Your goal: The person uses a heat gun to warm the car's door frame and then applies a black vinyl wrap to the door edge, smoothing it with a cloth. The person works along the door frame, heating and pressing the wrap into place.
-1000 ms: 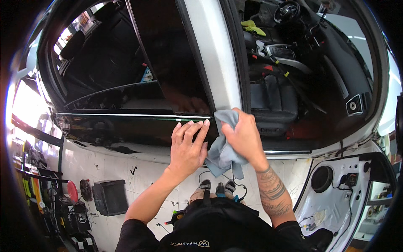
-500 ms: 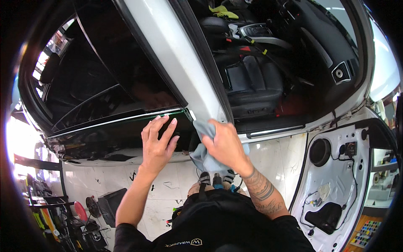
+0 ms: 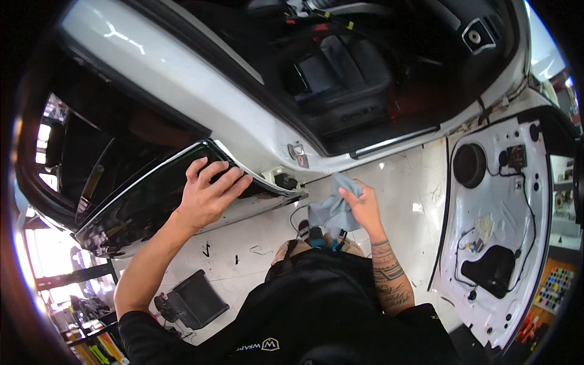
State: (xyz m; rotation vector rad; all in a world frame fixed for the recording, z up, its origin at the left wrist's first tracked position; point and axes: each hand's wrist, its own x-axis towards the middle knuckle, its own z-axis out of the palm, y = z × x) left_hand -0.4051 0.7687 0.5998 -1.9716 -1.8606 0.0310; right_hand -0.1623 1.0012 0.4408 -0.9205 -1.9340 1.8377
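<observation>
My left hand point(image 3: 210, 190) is on the glossy black rear door point(image 3: 164, 185), near its upper corner and rear-pillar-side edge. The fingers are bent and spread; whether their tips hook over the edge is hard to tell. In my right hand point(image 3: 366, 210) is a grey-blue cloth point(image 3: 334, 204), pinched between thumb and fingers and hanging loosely over the floor. The door stands ajar, its end edge and latch area point(image 3: 285, 180) showing. Facing that gap, a metal striker point(image 3: 298, 154) sits on the white car pillar point(image 3: 201, 100).
Beyond the pillar, the front doorway shows a black leather seat point(image 3: 347, 73). A stripped white door panel point(image 3: 505, 231) with speaker and wiring stands at right. A dark box point(image 3: 198, 299) rests on the tiled floor at lower left, beside shelving with tools point(image 3: 97, 340).
The rear door has swung outward from the pillar, exposing its edge and the striker. My left hand has shifted slightly left with it. My right hand and cloth have moved right, off the car.
</observation>
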